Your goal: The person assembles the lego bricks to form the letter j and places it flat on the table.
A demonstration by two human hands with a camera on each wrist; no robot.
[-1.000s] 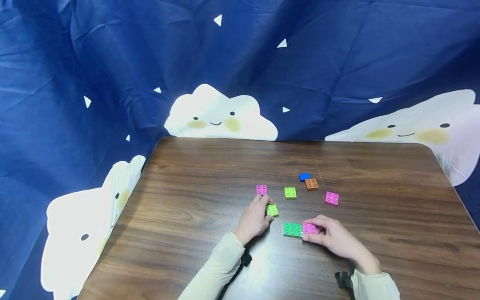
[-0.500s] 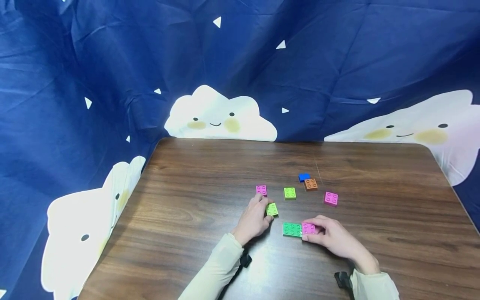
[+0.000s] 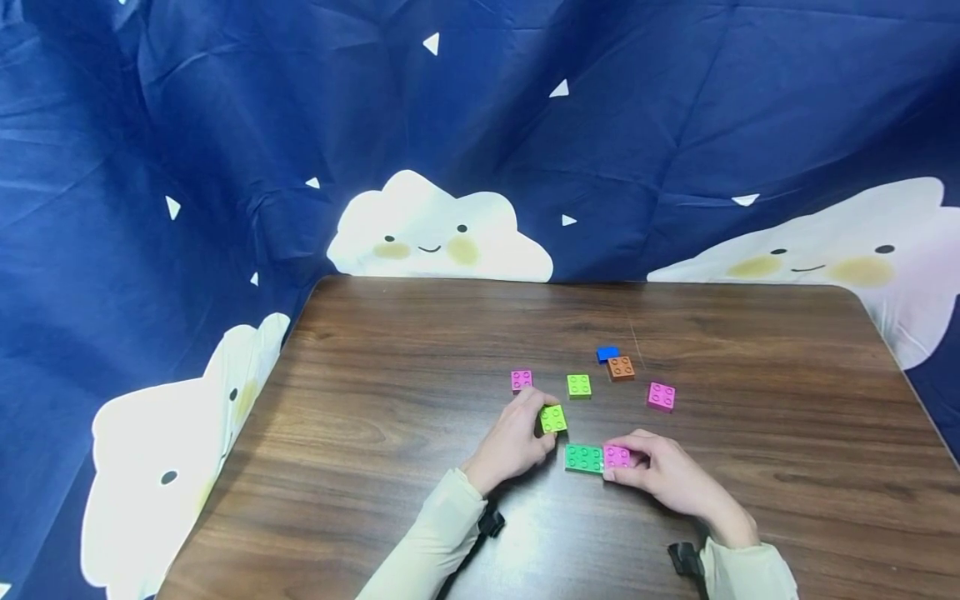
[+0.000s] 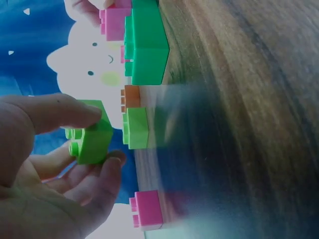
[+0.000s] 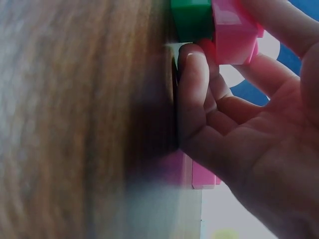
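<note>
My left hand (image 3: 510, 443) pinches a lime green toy brick (image 3: 552, 419) between thumb and fingers. In the left wrist view that lime brick (image 4: 94, 134) is raised off the table and slightly tilted. To its right in the head view lies a longer green brick (image 3: 583, 458) on the table. A pink brick (image 3: 617, 457) sits on the green brick's right end, its studs facing up. Thumb and fingers of my right hand (image 3: 671, 473) grip this pink brick. The right wrist view shows the pink brick (image 5: 234, 35) higher than the green one (image 5: 192, 20), overhanging its end.
Beyond the hands on the wooden table (image 3: 390, 358) lie a pink brick (image 3: 521, 380), another lime brick (image 3: 579, 386), an orange-brown brick (image 3: 621, 368) beside a blue one (image 3: 607, 354), and a second pink brick (image 3: 662, 397). A blue curtain (image 3: 615, 125) hangs behind.
My left hand has lifted the lime brick from the table and shifted it slightly right, towards the green brick. The right hand keeps its grip on the pink brick in the same place.
</note>
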